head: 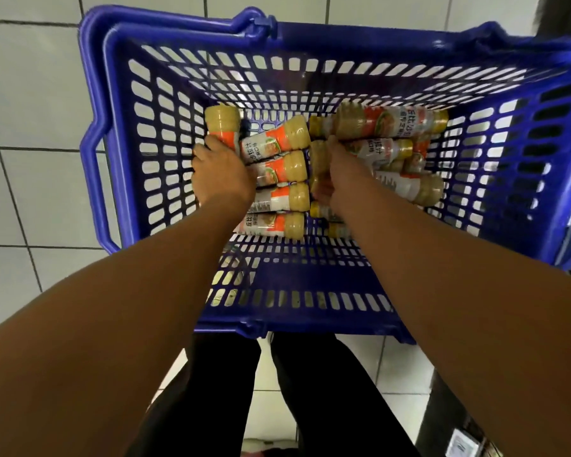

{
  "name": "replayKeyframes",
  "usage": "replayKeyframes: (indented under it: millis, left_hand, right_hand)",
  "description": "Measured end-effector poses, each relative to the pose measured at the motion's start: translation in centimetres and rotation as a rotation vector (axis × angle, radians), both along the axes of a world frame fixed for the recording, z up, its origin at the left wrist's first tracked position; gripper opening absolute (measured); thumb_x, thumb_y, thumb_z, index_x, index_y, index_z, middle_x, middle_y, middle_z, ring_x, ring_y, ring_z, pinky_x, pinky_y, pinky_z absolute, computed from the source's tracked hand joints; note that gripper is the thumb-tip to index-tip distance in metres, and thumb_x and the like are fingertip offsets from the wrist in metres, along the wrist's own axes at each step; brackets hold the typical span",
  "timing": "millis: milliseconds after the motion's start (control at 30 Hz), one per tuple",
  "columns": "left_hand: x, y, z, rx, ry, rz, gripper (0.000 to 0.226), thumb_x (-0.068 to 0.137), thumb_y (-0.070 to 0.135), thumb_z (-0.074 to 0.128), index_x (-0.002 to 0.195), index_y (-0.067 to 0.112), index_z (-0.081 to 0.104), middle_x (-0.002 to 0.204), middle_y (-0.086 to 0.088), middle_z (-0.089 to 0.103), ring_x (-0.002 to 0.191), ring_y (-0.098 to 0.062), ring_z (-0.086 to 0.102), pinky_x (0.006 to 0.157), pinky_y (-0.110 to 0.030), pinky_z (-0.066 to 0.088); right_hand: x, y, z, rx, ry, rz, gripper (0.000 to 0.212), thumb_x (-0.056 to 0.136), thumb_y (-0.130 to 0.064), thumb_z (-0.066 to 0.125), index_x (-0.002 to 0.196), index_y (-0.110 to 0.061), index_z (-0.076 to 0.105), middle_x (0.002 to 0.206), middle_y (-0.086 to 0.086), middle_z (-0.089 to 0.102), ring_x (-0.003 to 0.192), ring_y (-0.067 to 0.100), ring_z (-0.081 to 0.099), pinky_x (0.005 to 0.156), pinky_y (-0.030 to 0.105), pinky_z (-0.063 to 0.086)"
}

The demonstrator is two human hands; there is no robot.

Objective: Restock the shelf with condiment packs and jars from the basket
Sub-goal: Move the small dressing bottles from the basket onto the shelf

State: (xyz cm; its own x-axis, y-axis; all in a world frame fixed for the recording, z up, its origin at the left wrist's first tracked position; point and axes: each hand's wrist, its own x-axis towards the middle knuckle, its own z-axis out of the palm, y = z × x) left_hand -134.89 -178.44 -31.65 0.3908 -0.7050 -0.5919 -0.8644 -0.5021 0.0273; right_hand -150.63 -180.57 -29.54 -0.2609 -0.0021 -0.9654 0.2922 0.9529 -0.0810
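Jars (279, 169) of pale dressing with orange-and-white labels lay on their sides across the bottom of the basket (360, 36), which stood on the tiled floor (30, 94) just ahead of the person's legs (228, 390). No shelf was in view. The step in hand was judged to be pick-up: stock was being gathered from the basket, and with many jars left there, the restock was judged far from complete. Both arms reached down into the basket. The left hand (223, 176) sat at the left end of the pile, its fingers curled round the labelled lower part of the left jar (223, 125), which pointed away from the person with its tan end towards the far wall. The right hand (345, 174) sat near the centre, knuckles up, closed over the middle jar (317, 156). Its fingertips were hidden beneath the hand and blurred, so the firmness of that hold could not be confirmed. A row of jars lay between the two hands, touching the left one, and further jars were stacked just beyond and to the right of the right hand. The next move would call for a straight lift of both jars clear of their neighbours and the basket walls, then a turn towards the shelf.
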Motion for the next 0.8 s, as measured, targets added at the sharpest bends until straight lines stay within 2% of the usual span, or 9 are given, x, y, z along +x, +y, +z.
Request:
replayKeyframes:
  millis: [100,167,233,333,433,533,633,700,800]
  left_hand:
    - [-0.2,-0.5,-0.3,-0.012,0.015,0.072,0.072,0.092,0.043,0.065,0.142,0.002,0.032,0.136,-0.02,0.043,0.122,-0.035,0.051,0.09,-0.045,0.049]
    - [-0.3,-0.7,-0.6,-0.025,0.06,0.123,0.069,0.092,0.038,0.065,0.142,0.004,0.031,0.136,-0.02,0.042,0.12,-0.036,0.053,0.088,-0.045,0.049]
    - [-0.2,-0.6,-0.7,-0.047,0.096,0.155,0.066,0.094,0.033,0.065,0.142,0.005,0.03,0.136,-0.021,0.043,0.119,-0.038,0.054,0.09,-0.046,0.048]
    - [0.3,-0.5,-0.6,-0.079,0.232,0.245,0.072,0.085,0.027,0.075,0.139,0.006,0.033,0.135,-0.019,0.047,0.119,-0.035,0.054,0.099,-0.046,0.048]
    - [0.6,-0.2,-0.3,-0.009,0.366,0.283,0.071,0.079,0.03,0.081,0.134,0.005,0.043,0.132,-0.015,0.051,0.115,-0.029,0.057,0.099,-0.045,0.051]
    - [0.7,0.1,0.3,0.04,0.494,0.307,0.053,0.084,0.032,0.074,0.125,0.005,0.055,0.121,-0.013,0.061,0.101,-0.027,0.065,0.087,-0.041,0.056]
    - [0.8,0.9,1.7,0.02,0.59,0.351,0.037,0.087,0.029,0.07,0.116,0.008,0.057,0.096,-0.003,0.067,0.079,-0.017,0.067,0.062,-0.027,0.052]
    - [0.8,1.6,3.0,0.057,0.707,0.427,0.036,0.089,0.025,0.068,0.118,0.01,0.053,0.088,-0.001,0.065,0.061,-0.008,0.067,0.05,-0.023,0.051]
    - [1.0,2.4,5.3,0.122,0.839,0.538,0.048,0.09,0.021,0.07,0.13,0.013,0.044,0.098,-0.009,0.067,0.061,-0.012,0.068,0.052,-0.026,0.055]
  right_hand:
    - [0.4,-0.2,-1.2,0.03,0.077,-0.043,0.076,0.083,-0.063,0.068,0.134,-0.013,0.045,0.119,0.013,0.062,0.102,0.034,0.064,0.092,0.054,0.054]
    - [0.8,-0.5,-1.6,0.059,0.103,-0.032,0.072,0.08,-0.066,0.069,0.122,-0.011,0.047,0.109,0.013,0.062,0.099,0.035,0.064,0.093,0.055,0.053]
    - [1.2,-0.6,-1.8,0.076,0.118,-0.024,0.066,0.08,-0.068,0.068,0.111,-0.012,0.05,0.097,0.01,0.062,0.085,0.031,0.064,0.083,0.05,0.055]
    - [1.3,-0.2,-1.6,0.052,0.146,-0.046,0.047,0.08,-0.055,0.074,0.094,-0.014,0.055,0.082,0.005,0.062,0.067,0.023,0.063,0.056,0.036,0.052]
    - [1.1,0.5,-0.9,0.025,0.118,-0.106,0.044,0.077,-0.048,0.079,0.099,-0.017,0.055,0.086,0.005,0.065,0.07,0.024,0.064,0.058,0.039,0.056]
    - [1.1,1.4,-0.2,-0.02,-0.004,-0.156,0.052,0.078,-0.047,0.079,0.115,-0.018,0.058,0.105,0.008,0.068,0.089,0.026,0.069,0.079,0.047,0.061]
    - [0.5,2.9,1.2,-0.042,-0.153,-0.066,0.047,0.083,-0.043,0.076,0.119,-0.017,0.062,0.114,0.011,0.065,0.098,0.026,0.066,0.07,0.038,0.063]
    - [-0.1,4.4,2.3,-0.066,-0.275,-0.119,0.039,0.084,-0.035,0.077,0.116,-0.017,0.065,0.116,0.013,0.065,0.097,0.027,0.068,0.068,0.039,0.063]
    - [-0.7,6.7,4.3,-0.127,-0.388,-0.255,0.037,0.084,-0.026,0.079,0.116,-0.014,0.065,0.115,0.013,0.069,0.09,0.028,0.076,0.072,0.042,0.061]
